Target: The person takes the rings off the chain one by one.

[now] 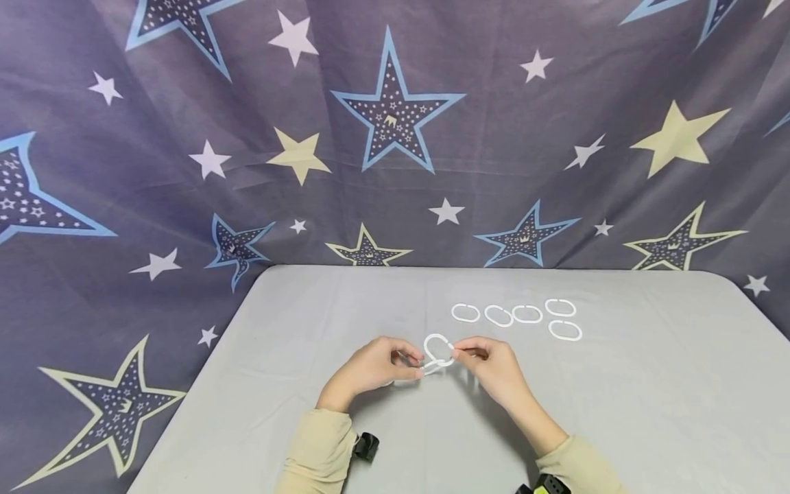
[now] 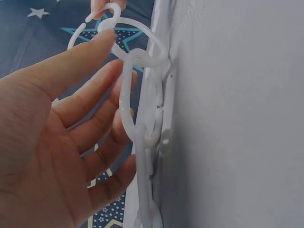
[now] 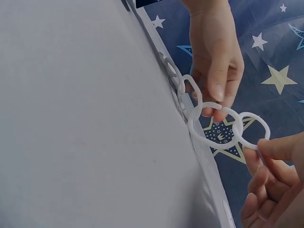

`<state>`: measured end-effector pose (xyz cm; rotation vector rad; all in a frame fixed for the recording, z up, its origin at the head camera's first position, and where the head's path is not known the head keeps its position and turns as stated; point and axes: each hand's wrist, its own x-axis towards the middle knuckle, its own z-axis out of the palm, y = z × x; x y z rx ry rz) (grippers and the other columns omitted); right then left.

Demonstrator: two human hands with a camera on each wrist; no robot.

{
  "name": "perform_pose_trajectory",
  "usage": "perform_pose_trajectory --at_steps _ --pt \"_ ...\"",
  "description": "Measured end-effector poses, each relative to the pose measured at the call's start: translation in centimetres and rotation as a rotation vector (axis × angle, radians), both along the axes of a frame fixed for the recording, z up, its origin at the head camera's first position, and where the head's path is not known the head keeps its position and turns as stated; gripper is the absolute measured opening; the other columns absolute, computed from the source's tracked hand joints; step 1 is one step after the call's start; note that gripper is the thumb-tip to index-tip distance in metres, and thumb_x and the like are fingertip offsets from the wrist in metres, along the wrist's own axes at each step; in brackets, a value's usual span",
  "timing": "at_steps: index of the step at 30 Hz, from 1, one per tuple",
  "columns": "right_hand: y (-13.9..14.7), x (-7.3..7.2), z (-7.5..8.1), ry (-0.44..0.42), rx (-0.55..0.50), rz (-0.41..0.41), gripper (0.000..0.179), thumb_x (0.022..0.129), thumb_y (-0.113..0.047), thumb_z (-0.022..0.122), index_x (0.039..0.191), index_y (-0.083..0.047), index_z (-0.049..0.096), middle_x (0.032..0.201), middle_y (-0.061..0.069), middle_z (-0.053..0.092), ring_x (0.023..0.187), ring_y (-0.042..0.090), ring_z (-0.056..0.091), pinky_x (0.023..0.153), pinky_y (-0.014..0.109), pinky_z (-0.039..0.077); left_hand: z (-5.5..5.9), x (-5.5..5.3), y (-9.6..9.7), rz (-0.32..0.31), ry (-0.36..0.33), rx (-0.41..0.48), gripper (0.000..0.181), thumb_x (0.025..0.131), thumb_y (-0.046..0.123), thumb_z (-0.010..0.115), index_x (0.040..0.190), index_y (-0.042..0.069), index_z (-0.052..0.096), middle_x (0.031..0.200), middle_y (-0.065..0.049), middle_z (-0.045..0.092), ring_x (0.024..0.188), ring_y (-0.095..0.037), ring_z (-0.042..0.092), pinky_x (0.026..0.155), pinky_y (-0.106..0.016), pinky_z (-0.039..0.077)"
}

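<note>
White plastic oval chain links are joined together between the two hands. My left hand (image 1: pixel 376 365) pinches one link (image 2: pixel 153 37) between thumb and fingertips, its other fingers loosely bent beside the chain. From that link a chain (image 2: pixel 124 95) of more white links runs down to the tabletop. The right hand (image 1: pixel 496 368) pinches the end link (image 3: pixel 267 124) with thumb and index finger. This end link loops through the link in the left hand and is held up above the table. A small gap shows in the end link near the right fingertips.
Several loose white links, among them one at the left (image 1: pixel 465 321) and one at the right (image 1: pixel 565 339), lie on the grey tabletop (image 1: pixel 648 384) beyond the right hand. A dark star-patterned curtain (image 1: pixel 481 137) hangs behind the table. Black devices (image 1: pixel 366 447) sit at both wrists.
</note>
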<state>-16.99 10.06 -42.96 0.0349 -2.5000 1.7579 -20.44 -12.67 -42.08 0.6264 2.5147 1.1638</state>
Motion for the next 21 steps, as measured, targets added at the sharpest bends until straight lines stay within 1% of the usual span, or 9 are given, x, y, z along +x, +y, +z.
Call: perform_pose_trajectory --at_steps 4,8,13,17,21 --pt "-0.02 0.08 0.08 -0.002 0.004 -0.006 0.011 0.085 -0.008 0.076 0.093 -0.001 0.076 0.082 0.006 0.073 0.075 0.014 0.066 0.068 0.023 0.049 -0.40 -0.07 0.03 -0.021 0.000 -0.039 0.020 0.082 0.023 0.081 0.100 0.015 0.076 0.081 0.011 0.066 0.067 -0.008 0.056 0.061 -0.025 0.046" --pt "-0.01 0.08 0.23 0.001 0.004 -0.009 0.011 0.085 -0.009 0.076 0.094 -0.001 0.076 0.081 0.006 0.073 0.074 0.015 0.065 0.066 0.023 0.048 -0.51 -0.02 0.11 -0.013 0.009 -0.055 0.015 0.083 0.025 0.080 0.096 0.018 0.077 0.076 0.011 0.064 0.063 -0.007 0.053 0.058 -0.026 0.044" --pt "0.05 0.12 0.36 -0.003 0.002 -0.011 0.011 0.085 -0.008 0.076 0.094 -0.001 0.076 0.081 0.006 0.073 0.074 0.013 0.065 0.066 0.022 0.048 -0.43 0.10 0.21 -0.006 0.021 -0.059 0.008 0.084 0.025 0.080 0.091 0.022 0.077 0.072 0.010 0.062 0.059 -0.007 0.052 0.057 -0.026 0.043" --pt "0.13 0.13 0.44 -0.006 0.013 -0.021 0.011 0.085 -0.009 0.076 0.094 -0.001 0.076 0.079 0.004 0.071 0.070 0.011 0.061 0.064 0.022 0.046 -0.26 0.15 0.21 0.017 0.031 -0.060 0.007 0.084 0.028 0.080 0.089 0.024 0.078 0.067 0.009 0.062 0.056 -0.006 0.052 0.056 -0.026 0.042" --pt "0.23 0.07 0.56 0.002 0.036 -0.027 0.011 0.085 -0.010 0.076 0.094 -0.003 0.076 0.079 0.003 0.070 0.066 0.010 0.057 0.061 0.023 0.044 0.03 0.21 0.11 0.049 0.048 -0.053 0.006 0.084 0.030 0.080 0.088 0.025 0.078 0.070 0.009 0.063 0.057 -0.007 0.053 0.055 -0.026 0.043"
